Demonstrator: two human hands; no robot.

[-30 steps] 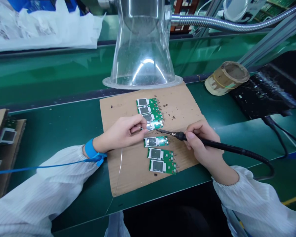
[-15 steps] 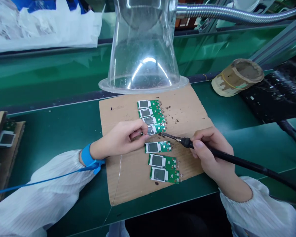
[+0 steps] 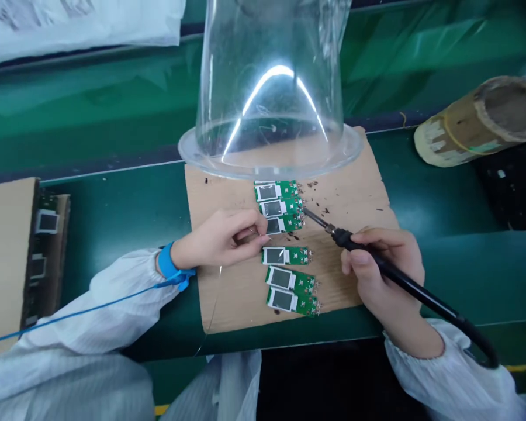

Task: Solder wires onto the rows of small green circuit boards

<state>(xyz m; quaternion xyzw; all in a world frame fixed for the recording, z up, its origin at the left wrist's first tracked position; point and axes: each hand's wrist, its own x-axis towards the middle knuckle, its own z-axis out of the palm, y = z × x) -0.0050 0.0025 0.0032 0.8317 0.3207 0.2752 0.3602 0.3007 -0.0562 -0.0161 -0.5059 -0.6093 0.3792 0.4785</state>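
Observation:
My left hand (image 3: pixel 228 238), with a blue wrist strap (image 3: pixel 169 263) at its cuff, pinches a thin solder wire (image 3: pixel 214 301) that trails down over the cardboard's front edge. Its fingertips are at the left end of a green circuit board (image 3: pixel 293 223) with a small grey screen. In my right hand (image 3: pixel 383 266) is a soldering iron (image 3: pixel 344 238), held like a pen. The iron's tip is at the right end of the upper boards; whether it touches one I cannot tell. Below lie a single board (image 3: pixel 298 255) and two more boards (image 3: pixel 300 282) close together.
A clear funnel-shaped hood (image 3: pixel 272 117) hangs over the back of the cardboard sheet (image 3: pixel 232 298). At the back right stands a taped cardboard tube (image 3: pixel 469 126). On the left are cardboard pieces (image 3: pixel 9 240) with more boards between them. Dark specks dot the sheet.
The camera view has shifted, so the hood looks nearer. The iron's tip has moved up and right, away from the left fingertips, to the upper boards' right ends. Both hands keep their holds.

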